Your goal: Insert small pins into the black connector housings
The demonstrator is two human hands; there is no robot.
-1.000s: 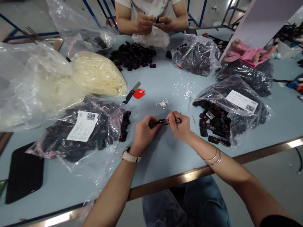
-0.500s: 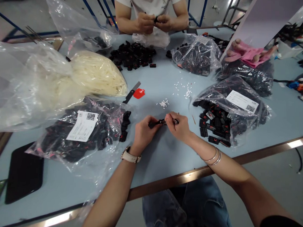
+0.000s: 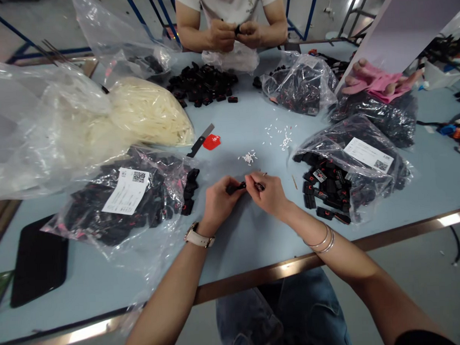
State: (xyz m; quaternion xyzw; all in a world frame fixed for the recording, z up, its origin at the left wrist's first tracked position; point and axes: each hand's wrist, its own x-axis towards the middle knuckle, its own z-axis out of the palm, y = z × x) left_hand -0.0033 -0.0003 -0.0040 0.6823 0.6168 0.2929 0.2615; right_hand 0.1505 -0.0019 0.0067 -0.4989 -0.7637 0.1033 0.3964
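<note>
In the head view, my left hand (image 3: 220, 200) grips a small black plastic connector (image 3: 233, 189) between thumb and fingers. Close against it on the right, my right hand (image 3: 267, 194) is closed, its fingertips meeting the connector's end. A dark, partly shiny thing (image 3: 259, 187) shows inside the right fist, mostly hidden by the fingers. Just beyond both hands lies a small heap of white pins (image 3: 249, 157). More white pins (image 3: 285, 141) are scattered farther right. Black connectors (image 3: 324, 187) spill from a clear bag (image 3: 364, 132) to the right of my hands.
A knife (image 3: 201, 141) lies beside a red piece (image 3: 212, 142). Bagged black connectors (image 3: 99, 217) and a bag of cream strips (image 3: 152, 112) fill the left. A dark tablet-like slab (image 3: 39, 262) is at front left. Opposite, a co-worker's hands (image 3: 236, 35) hold a black part.
My right hand has shifted slightly left, closer to my left hand and the connector. The dark thing in its fist shows less. My left hand has barely moved.
</note>
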